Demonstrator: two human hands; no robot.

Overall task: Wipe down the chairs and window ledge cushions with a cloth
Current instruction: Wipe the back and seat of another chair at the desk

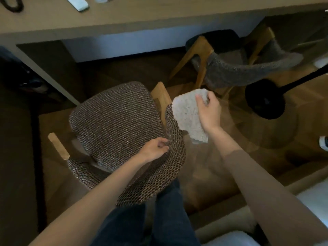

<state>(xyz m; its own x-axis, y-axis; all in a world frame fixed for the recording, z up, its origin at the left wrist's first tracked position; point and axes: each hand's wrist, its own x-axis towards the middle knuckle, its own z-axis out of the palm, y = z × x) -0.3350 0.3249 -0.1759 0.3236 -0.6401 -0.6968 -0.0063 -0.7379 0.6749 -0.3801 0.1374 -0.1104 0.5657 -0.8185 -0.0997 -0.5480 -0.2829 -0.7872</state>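
Note:
A brown woven chair [115, 121] with wooden legs stands in front of me, seen from above. My left hand [156, 149] rests on the top of its curved backrest, fingers curled over the edge. My right hand [208, 110] grips a pale fluffy cloth [188, 114], which hangs against the right end of the backrest near the wooden post. A second chair [239, 68], grey and fuzzy with light wooden legs, stands further back to the right, partly under the desk.
A long wooden desk [159, 16] runs across the top, with a white remote [77, 3] on it. A black round lamp base [265, 102] with a slanting pole stands at the right. Pale cushions [312, 201] lie at the lower right. My dark-trousered legs [159, 219] are below.

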